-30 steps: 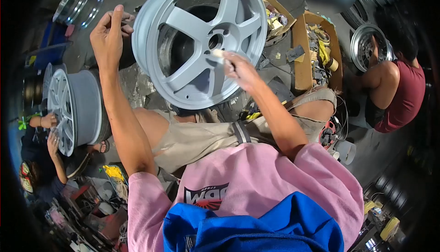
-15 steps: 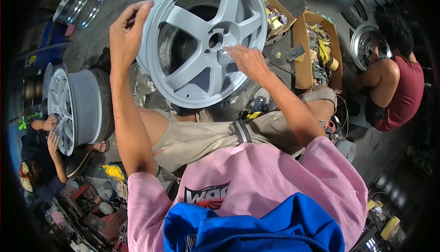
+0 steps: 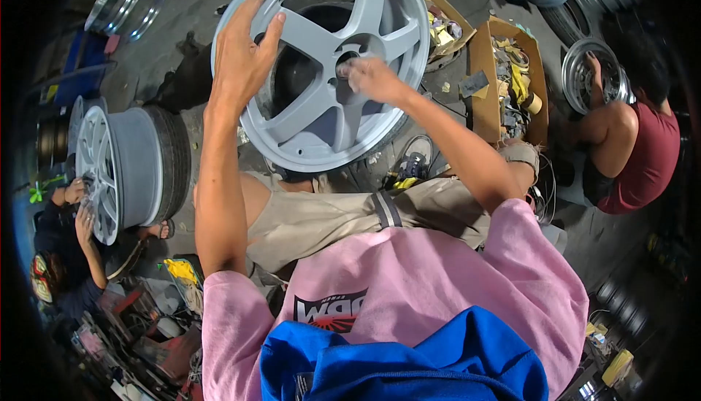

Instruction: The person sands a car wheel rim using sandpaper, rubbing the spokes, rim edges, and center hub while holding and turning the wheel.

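In the head view, a large grey wheel rim stands tilted in front of the person, mostly between the two hands and reaching beyond them. The left hand is released rather than clenched, its fingers stretched over the left edge of the rim and its thumb spread toward a spoke; how firmly it presses cannot be told. The right hand is at the rim's hub, its fingers curled in and blurred, so whether it pinches anything there cannot be told. To the right of the right hand, an open cardboard box holds mixed scraps, some yellow, with a dark flat piece at its left side. A shoe is just below the right hand's wrist. Well to the left of the left hand, a co-worker's hands are on the face of another grey wheel. Far right of the right hand, a person in a dark red top crouches with one hand at a shiny wheel.
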Tool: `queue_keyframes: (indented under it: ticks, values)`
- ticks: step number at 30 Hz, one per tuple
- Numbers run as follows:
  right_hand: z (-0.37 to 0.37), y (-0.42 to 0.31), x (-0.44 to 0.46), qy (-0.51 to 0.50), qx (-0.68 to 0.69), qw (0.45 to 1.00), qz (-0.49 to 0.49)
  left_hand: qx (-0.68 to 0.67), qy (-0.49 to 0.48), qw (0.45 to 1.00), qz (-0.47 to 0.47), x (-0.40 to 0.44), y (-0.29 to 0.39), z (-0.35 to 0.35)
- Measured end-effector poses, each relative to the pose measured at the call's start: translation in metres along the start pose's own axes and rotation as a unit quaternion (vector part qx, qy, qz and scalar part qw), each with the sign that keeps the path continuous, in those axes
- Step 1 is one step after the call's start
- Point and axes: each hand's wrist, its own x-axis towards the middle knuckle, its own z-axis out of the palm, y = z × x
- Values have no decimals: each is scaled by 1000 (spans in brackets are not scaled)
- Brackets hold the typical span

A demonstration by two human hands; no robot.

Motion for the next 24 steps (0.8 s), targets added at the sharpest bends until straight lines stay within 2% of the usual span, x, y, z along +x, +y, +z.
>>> queue_keyframes:
  ticks: [1, 2, 3, 4, 6, 7, 10, 11, 12, 13, 14, 15, 16, 17, 18, 20, 21, 22, 24]
  values:
    - [-4, 2, -8, 9, -246, 963, -113, -11, -5, 1000, -23, 0, 1, -1]
    - [-11, 4, -15, 18, -473, 854, -218, -11, -6, 1000, -24, 0, -1, -1]
    - [-21, -1, -16, 2, -586, 773, -241, -13, -8, 1000, -24, 2, -6, -2]
    - [-31, -6, -13, 3, -586, 774, -241, -15, -9, 1000, -23, 3, -8, -3]
    - [-49, -18, -6, -4, -686, 646, -334, -9, -13, 1000, -24, 4, -10, -6]
    - [-56, -23, -9, -10, -693, 622, -364, -2, -14, 999, -28, 5, -11, -8]
    - [-51, 3, -19, 9, -679, 642, -355, -48, -26, 995, -89, 3, -12, -16]
    - [-39, 19, -24, 42, -664, 668, -333, -51, -29, 994, -89, 2, -13, -14]
    - [-22, 28, -30, 44, -665, 669, -329, -61, -23, 993, -95, 3, -16, -14]
    - [-3, 33, -35, 74, -545, 785, -285, -69, -17, 992, -100, 4, -19, -15]
    - [8, 36, -41, 102, -407, 877, -234, -68, -19, 993, -97, 6, -21, -16]
    - [13, 27, -54, 103, -404, 878, -234, -78, -17, 993, -90, 7, -24, -16]
    - [17, 9, -68, 70, -265, 954, -126, -89, -16, 992, -84, 6, -27, -16]
    - [18, 0, -76, 34, -116, 993, -12, -89, -18, 992, -85, 5, -26, -19]
    - [16, 4, -78, 35, -115, 993, -10, -87, -19, 991, -98, 5, -23, -22]
    - [6, 22, -79, 153, -199, 960, -126, -86, -22, 990, -109, 5, -24, -24]
    - [1, 21, -74, 201, -302, 896, -257, -77, -22, 991, -103, 5, -26, -25]
    - [-4, 20, -69, 204, -301, 895, -257, -67, -23, 993, -97, 6, -27, -25]
    - [-12, 12, -63, 193, -441, 829, -286, -64, -23, 992, -104, 5, -24, -22]
